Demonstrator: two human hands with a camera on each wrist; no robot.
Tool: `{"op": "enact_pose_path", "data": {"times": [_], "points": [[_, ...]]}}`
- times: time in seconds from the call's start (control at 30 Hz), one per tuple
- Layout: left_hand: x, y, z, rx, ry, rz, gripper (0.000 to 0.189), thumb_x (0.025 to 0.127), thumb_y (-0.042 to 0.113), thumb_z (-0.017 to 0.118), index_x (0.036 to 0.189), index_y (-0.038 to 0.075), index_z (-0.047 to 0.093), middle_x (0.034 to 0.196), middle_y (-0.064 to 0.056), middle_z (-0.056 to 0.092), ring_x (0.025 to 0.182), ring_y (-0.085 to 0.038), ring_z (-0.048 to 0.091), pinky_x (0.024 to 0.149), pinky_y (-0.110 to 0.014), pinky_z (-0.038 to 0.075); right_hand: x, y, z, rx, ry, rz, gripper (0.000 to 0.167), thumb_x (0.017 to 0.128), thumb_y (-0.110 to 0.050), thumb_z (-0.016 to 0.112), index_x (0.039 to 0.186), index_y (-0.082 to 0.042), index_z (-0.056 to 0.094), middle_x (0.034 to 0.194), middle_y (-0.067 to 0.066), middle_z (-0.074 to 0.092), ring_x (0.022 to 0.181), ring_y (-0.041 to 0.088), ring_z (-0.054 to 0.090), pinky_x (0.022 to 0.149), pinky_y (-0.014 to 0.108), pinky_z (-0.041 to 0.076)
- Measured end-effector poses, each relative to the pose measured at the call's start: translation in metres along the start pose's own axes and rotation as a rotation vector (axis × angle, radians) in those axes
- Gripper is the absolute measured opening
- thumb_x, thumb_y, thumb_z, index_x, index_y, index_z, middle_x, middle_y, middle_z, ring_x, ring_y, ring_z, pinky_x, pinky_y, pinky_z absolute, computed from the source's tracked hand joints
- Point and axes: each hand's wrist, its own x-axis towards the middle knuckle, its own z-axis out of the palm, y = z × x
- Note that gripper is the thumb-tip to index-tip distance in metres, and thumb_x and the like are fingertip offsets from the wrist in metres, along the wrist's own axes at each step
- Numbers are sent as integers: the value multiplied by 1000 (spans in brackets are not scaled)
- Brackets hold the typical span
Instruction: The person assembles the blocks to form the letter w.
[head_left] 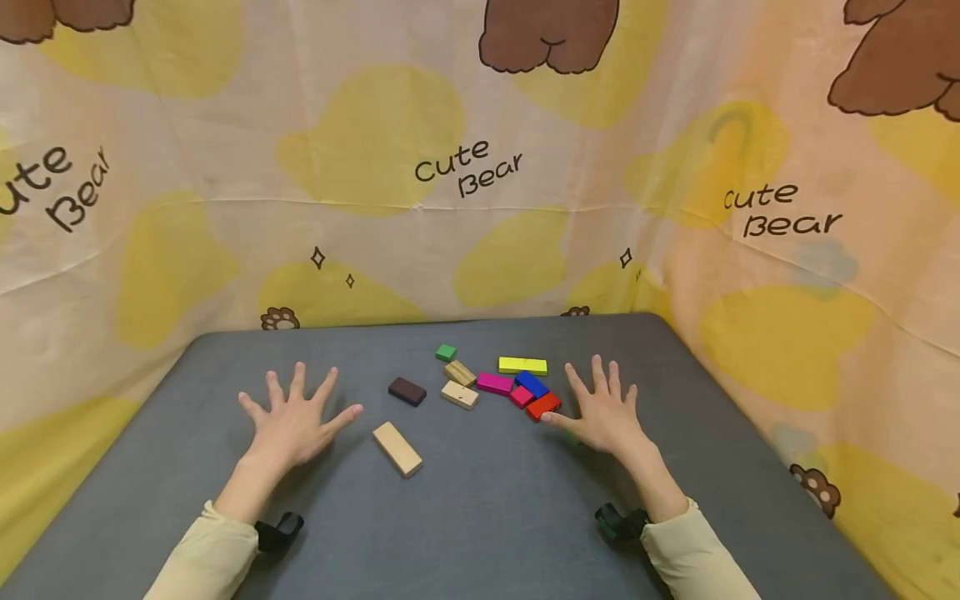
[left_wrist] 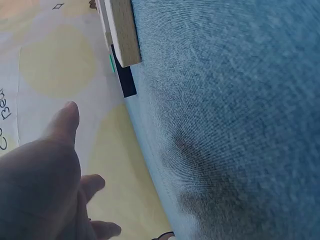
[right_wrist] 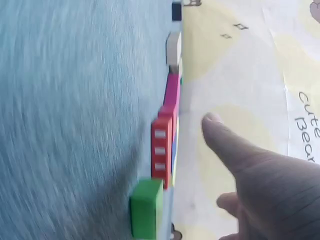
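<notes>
Fingers spread, my left hand [head_left: 292, 427] is held above the grey table, left of a long plain wooden block [head_left: 397, 449] and a dark brown block [head_left: 407, 392]. On the other side my right hand [head_left: 607, 419] is spread the same way, holding nothing. Its thumb overlaps the edge of a red block [head_left: 544, 406] in the head view; the right wrist view shows the thumb apart from it. A green block [right_wrist: 146, 210] lies mostly hidden beneath that hand. Beside the red block are a blue block [head_left: 531, 383], a pink block [head_left: 522, 397] and a magenta block [head_left: 495, 383].
Farther back lie a yellow block [head_left: 522, 366], a small green block [head_left: 446, 352], a striped tan block [head_left: 460, 373] and a pale wooden block [head_left: 459, 395]. A printed cloth [head_left: 360, 150] hangs around the table's [head_left: 480, 533] back and sides. Dark straps [head_left: 279, 533] hang at both wrists.
</notes>
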Motion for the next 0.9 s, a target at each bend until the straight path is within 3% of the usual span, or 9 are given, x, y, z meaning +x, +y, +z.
{"op": "enact_pose_path", "data": {"times": [0.13,0.23,0.37,0.47,0.63,0.9], "points": [[6,0,-2,-60,14,53,91,91,74,42,157,12,27,155,-35,10,134,-65,-3,91,-81,-10,1,-17,5,71,69,-20,96,84,-63,67,156,-11,31,157,29,15,141,53,9,101,75,12],[13,1,-2,-166,16,114,87,93,69,46,157,13,28,156,-32,15,136,-62,5,96,-80,1,0,-34,8,154,129,-34,89,84,-54,72,152,-7,39,154,27,27,139,50,21,101,72,23],[24,-1,0,-338,23,196,79,96,56,55,155,9,32,155,-29,21,137,-57,14,99,-75,15,-1,-55,12,345,162,-64,78,83,-42,78,145,-4,48,148,23,40,134,43,33,102,64,31],[32,-2,1,-429,40,237,74,97,49,58,152,4,36,153,-28,28,138,-53,20,101,-71,19,-3,-67,16,484,160,-63,71,83,-38,79,141,-6,53,143,17,47,131,38,39,103,60,34],[38,-4,2,-514,49,238,70,98,44,59,151,3,38,150,-24,36,138,-45,27,105,-66,22,-7,-85,22,706,111,-12,62,84,-34,80,136,-9,59,134,10,57,124,30,50,99,50,43],[40,-10,7,-574,41,190,68,96,42,64,149,6,43,149,-20,41,135,-43,35,102,-62,31,-8,-108,33,1040,16,36,50,84,-28,80,126,-4,64,121,12,64,110,27,58,87,42,51]]}}
